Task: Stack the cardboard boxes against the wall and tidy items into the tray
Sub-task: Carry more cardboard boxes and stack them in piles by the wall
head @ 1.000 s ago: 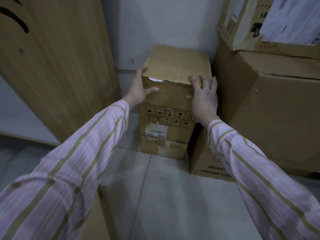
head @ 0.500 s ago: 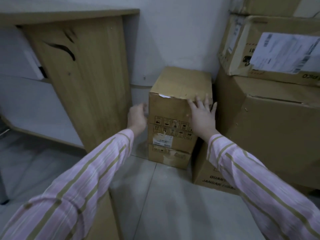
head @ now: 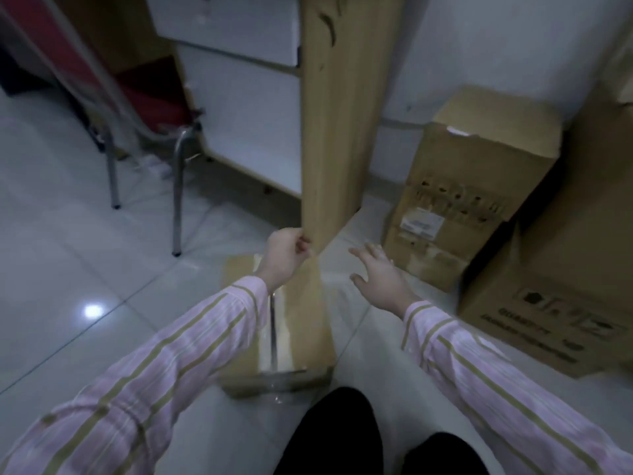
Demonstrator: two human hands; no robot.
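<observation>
A flat brown cardboard box with a taped seam (head: 301, 334) lies on the pale tiled floor (head: 68, 269), just beside the foot of the wooden desk panel (head: 339, 114); free floor is on its right. The left hand (head: 286, 257) is loosely curled above its far edge, grasping nothing. The right hand (head: 380, 281) hovers open over the floor. A tall brown cardboard box (head: 472, 186) stands against the wall.

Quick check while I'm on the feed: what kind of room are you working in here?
Probably an office or back room used for storage. Tiled floor, a wooden desk panel with white drawers, a red metal-legged chair, and cardboard boxes set against the white wall.
</observation>
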